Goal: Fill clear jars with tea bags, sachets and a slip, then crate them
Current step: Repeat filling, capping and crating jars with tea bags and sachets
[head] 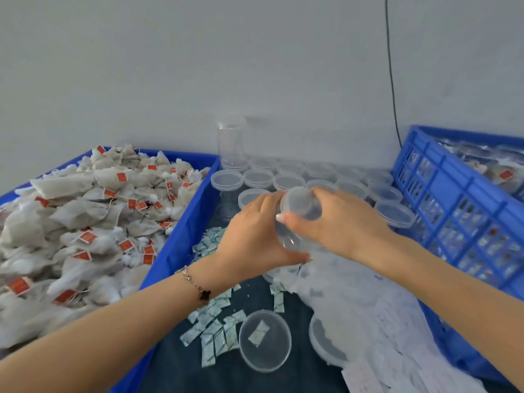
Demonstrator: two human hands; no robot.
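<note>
Both hands meet over the middle tray: the left hand (252, 231) curls round the body of a clear jar (295, 231), while the right hand (337, 219) grips the jar's lid (302, 204) from above. The jar is held tilted above the tray and appears empty; motion blur prevents certainty. Whether the lid is going on or coming off cannot be determined. Completed work is evident in the blue crate (459, 205) on the right, where filled jars with red-tagged bags show through the lattice. Much remains: a large heap of tea bags (85, 222) fills the left tray, a block of lidded empty jars (286, 181) stands behind the hands, and loose sachets (215, 333) lie on the tray floor beside a separate lid (265, 340). White printed slips (377, 330) are piled at lower right. Judged overall, the job is mid-batch, with this jar yet to be filled.
</note>
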